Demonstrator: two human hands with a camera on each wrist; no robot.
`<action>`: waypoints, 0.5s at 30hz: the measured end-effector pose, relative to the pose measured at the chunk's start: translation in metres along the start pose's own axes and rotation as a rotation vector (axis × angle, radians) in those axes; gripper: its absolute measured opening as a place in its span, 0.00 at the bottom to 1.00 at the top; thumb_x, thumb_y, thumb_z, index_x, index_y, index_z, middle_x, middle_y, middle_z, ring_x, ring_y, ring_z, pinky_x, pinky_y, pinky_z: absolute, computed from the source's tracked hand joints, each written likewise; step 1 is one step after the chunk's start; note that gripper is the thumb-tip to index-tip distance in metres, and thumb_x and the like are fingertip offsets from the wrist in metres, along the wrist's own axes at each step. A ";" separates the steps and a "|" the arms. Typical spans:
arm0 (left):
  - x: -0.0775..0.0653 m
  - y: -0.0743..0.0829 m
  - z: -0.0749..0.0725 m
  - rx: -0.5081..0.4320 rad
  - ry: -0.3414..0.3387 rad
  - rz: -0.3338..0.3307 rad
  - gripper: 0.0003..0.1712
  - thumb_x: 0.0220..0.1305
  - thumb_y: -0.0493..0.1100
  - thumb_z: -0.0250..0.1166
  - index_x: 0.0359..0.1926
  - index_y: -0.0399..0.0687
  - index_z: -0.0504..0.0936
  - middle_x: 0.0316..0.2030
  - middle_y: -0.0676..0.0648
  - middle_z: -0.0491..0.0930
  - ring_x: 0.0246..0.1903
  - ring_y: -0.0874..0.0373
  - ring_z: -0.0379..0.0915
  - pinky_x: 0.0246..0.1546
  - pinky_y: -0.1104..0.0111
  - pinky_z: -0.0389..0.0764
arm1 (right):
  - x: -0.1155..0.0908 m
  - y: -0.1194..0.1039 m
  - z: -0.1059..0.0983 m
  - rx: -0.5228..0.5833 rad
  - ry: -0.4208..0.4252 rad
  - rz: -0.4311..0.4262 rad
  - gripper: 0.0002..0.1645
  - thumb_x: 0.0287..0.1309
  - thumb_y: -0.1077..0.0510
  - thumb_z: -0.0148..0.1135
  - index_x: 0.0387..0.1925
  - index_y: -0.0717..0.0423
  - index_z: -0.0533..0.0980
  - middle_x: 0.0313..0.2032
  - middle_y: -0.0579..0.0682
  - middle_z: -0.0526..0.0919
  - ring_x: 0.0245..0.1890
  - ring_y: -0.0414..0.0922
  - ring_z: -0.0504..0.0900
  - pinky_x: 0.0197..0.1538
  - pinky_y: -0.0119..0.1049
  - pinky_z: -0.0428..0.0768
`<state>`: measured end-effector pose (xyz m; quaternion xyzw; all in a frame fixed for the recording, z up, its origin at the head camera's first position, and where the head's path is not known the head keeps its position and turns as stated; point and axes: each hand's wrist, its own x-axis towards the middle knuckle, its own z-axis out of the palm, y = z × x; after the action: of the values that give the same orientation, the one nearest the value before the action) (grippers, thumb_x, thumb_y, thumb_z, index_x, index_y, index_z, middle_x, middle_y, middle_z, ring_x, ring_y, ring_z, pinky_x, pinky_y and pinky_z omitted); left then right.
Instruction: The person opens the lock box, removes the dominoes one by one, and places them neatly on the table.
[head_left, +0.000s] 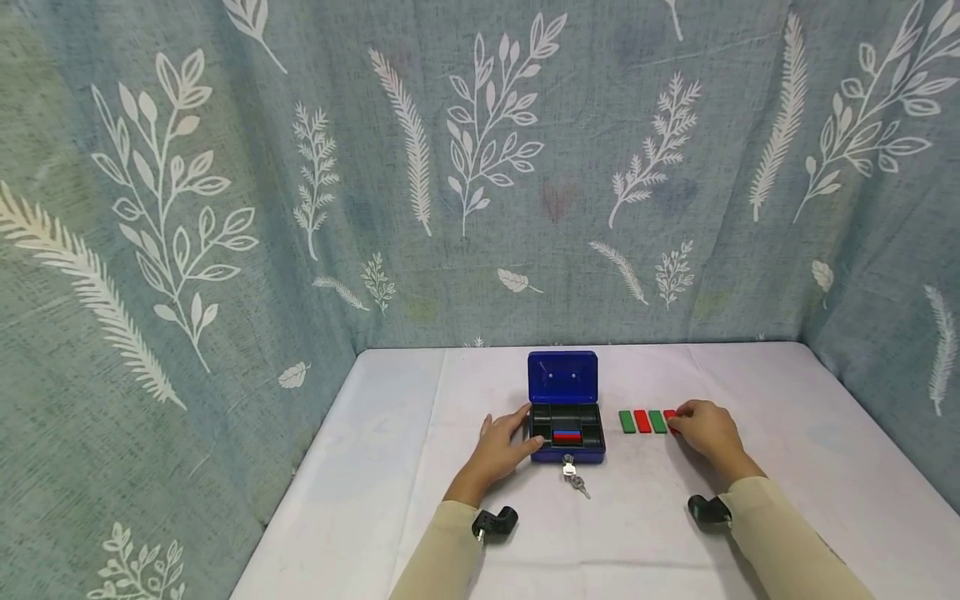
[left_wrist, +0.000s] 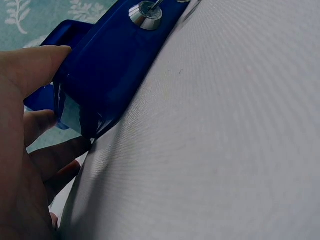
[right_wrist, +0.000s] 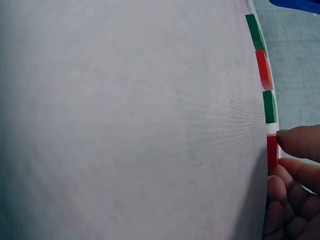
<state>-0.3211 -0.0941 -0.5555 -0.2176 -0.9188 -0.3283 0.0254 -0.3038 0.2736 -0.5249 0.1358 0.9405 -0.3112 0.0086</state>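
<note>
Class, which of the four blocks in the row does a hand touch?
The red block at the row's right end in the head view: the right hand touches it. The row's other red block and two green blocks lie untouched.

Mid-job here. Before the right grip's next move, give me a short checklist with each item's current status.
1. Lid open: ok.
2. Left grip on the left side of the blue cash box: ok.
3. Right grip at the rightmost red block: ok.
4. Pinch firm enough to lift: cannot tell.
5. Box front clear of keys: not ok, they hang by the lock.
</note>
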 end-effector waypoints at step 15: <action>-0.001 0.004 -0.002 -0.009 0.010 0.013 0.41 0.62 0.64 0.59 0.72 0.51 0.65 0.62 0.47 0.74 0.63 0.48 0.66 0.69 0.45 0.40 | -0.002 0.003 -0.010 -0.009 0.003 -0.036 0.22 0.61 0.55 0.59 0.48 0.71 0.76 0.42 0.66 0.80 0.41 0.58 0.76 0.44 0.54 0.76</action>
<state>-0.3185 -0.0936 -0.5518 -0.2222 -0.9158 -0.3332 0.0312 -0.3005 0.2818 -0.5182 0.1195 0.9442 -0.3071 0.0023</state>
